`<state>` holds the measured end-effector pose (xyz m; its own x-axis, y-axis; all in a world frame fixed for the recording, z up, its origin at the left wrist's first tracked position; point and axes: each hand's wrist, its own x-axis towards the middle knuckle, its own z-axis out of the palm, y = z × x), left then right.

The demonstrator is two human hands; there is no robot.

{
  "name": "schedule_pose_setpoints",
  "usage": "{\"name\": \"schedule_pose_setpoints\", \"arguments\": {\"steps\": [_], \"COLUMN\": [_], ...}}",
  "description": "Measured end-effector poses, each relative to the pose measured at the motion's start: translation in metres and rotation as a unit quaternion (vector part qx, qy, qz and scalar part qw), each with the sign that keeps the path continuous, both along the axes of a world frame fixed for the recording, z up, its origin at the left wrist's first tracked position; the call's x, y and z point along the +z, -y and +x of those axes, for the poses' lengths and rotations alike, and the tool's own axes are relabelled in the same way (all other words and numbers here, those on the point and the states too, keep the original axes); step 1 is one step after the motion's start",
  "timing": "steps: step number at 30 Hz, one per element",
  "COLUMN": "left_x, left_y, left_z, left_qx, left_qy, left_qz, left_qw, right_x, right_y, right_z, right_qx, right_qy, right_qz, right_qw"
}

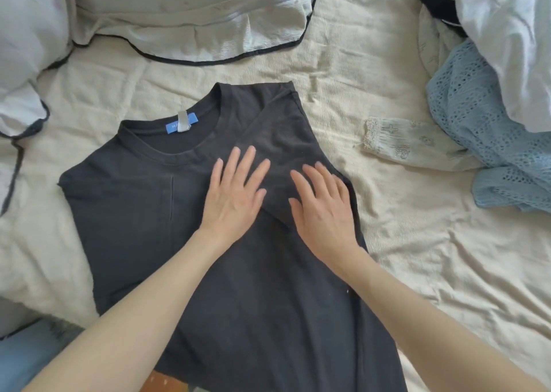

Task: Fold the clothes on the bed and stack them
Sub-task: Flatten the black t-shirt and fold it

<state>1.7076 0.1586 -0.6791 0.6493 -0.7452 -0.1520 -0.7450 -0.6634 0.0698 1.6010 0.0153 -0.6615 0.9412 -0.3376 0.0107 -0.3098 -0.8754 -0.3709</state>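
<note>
Black T-shirt (143,212): it lies flat in the middle of the bed (387,242), neck away from the person. Its right side and sleeve are folded in over the chest. The left side is not folded yet.
Blue label (181,123): it sits inside the neck, so the shirt is easy to tell apart from the other clothes.
Left hand (231,194): fingers are straight and spread. It lies flat on the shirt, just below the neck. It holds nothing.
Right hand (323,209): fingers are straight too. It presses flat on the folded-in part. It holds nothing.
Step now: I think the hands are smoothing the fold so it stays down.
How to do it well: keep both palms flat and slide them out from the middle, so no bumps are left. Make the folded edge straight from shoulder to bottom. Push softly, because the bed is soft and the cloth can bunch up.
What comes next, I guess: fold the left side in the same way, so both sides match.
Blue lace top (483,129): it waits on the right side of the bed, well apart from the shirt.
White cloth (507,33): it is heaped on top of the blue lace top.
Cream lace sleeve (396,144): it pokes out beside the blue top.
Pillow with a dark edge (193,18): it lies at the far end of the bed.
</note>
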Motion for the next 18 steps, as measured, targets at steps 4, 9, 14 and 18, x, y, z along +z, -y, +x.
{"name": "schedule_pose_setpoints", "arguments": {"steps": [4, 9, 14, 18], "left_x": [-0.009, 0.007, 0.025, 0.029], "left_y": [-0.024, -0.054, -0.085, -0.106], "left_z": [-0.052, -0.129, -0.198, -0.222], "left_qx": [0.051, 0.125, 0.121, 0.116], "left_qy": [-0.08, -0.134, -0.171, -0.165], "left_qz": [0.068, 0.09, 0.102, 0.106], "left_qw": [0.993, 0.979, 0.972, 0.974], "right_x": [-0.022, -0.019, -0.006, 0.006], "right_y": [-0.001, -0.019, -0.051, -0.07], "right_z": [-0.015, -0.072, -0.146, -0.179], "right_qx": [0.106, 0.08, 0.054, 0.018], "right_qy": [-0.173, -0.19, -0.206, -0.191], "right_qz": [-0.014, 0.004, -0.015, -0.041], "right_qw": [0.979, 0.979, 0.977, 0.981]}}
